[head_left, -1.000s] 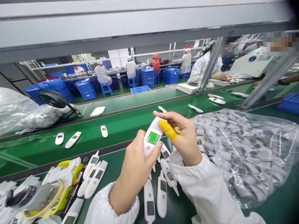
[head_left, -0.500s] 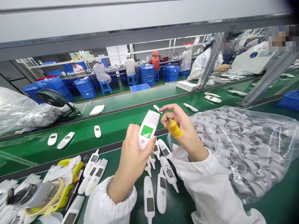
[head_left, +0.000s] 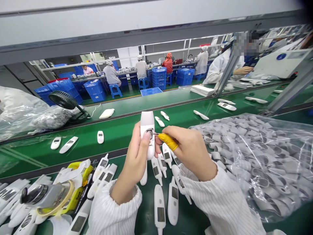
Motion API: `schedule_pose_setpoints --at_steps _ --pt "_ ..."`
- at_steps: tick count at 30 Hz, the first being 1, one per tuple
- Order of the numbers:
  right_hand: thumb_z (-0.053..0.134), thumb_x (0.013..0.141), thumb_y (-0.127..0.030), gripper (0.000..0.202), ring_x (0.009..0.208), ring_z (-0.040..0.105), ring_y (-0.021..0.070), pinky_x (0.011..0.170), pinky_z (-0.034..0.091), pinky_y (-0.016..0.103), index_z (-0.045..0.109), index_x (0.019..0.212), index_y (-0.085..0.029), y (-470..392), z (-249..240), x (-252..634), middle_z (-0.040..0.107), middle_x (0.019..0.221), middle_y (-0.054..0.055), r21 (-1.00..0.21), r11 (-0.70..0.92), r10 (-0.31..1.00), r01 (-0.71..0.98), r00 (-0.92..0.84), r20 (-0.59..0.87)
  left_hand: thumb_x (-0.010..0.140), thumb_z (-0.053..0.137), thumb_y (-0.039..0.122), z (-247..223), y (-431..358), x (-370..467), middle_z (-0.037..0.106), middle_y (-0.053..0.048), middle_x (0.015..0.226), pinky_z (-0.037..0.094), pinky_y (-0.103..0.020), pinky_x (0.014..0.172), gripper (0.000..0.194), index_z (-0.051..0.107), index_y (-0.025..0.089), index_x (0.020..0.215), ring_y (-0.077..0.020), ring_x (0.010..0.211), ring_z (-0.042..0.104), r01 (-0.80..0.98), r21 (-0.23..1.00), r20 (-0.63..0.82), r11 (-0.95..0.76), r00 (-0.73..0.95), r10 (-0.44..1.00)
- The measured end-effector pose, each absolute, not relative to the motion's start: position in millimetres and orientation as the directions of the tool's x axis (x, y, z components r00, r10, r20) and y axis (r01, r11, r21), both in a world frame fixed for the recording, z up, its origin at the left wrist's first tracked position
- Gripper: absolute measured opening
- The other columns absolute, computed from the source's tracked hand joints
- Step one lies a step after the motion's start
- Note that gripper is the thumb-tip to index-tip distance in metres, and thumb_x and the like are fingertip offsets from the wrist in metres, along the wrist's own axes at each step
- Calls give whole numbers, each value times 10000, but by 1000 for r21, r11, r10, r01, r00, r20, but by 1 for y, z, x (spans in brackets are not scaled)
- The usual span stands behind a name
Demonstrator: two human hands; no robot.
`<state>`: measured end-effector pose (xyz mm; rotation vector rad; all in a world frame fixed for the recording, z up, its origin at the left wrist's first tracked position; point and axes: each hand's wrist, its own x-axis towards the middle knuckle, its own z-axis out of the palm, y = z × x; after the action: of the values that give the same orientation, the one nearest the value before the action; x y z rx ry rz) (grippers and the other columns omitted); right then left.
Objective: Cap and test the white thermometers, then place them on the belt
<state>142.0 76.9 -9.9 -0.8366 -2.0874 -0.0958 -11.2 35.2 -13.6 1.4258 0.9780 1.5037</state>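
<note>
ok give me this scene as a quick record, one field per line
left hand: holds a white thermometer upright, grey end up
thermometer face: open recess partly covered by the thumb
right hand: yellow cover on thumb, holds a thin tool at the recess
below hands: more thermometers on the green bench
right side: clear bag of grey sleeves
beyond: green belt with scattered thermometers
far left: black fan

Green-floored workshop, blue stools [head_left: 115,90], pale wall panel [head_left: 128,56].
</note>
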Motion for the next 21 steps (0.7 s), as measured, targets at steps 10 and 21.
schedule_pose_setpoints --at_steps 10,21 --pt "575 956 -258 139 567 537 93 517 391 196 630 853 -183 83 -11 136 631 697 -15 -486 857 509 171 -421 750 994 408 389 -3 38 -26 567 31 600 316 -153 347 205 463 192 987 -59 358 426 -326 943 142 -60 234 962" --pt "591 917 -112 164 682 616 133 577 477 246 710 943 -222 81 -14 136 642 751 23 -243 944 285 225 -177 942 798 407 89 -2 32 -20 602 18 758 428 -175 482 342 484 206 1110 -71 519 511 -305 952 82 19 315 946"
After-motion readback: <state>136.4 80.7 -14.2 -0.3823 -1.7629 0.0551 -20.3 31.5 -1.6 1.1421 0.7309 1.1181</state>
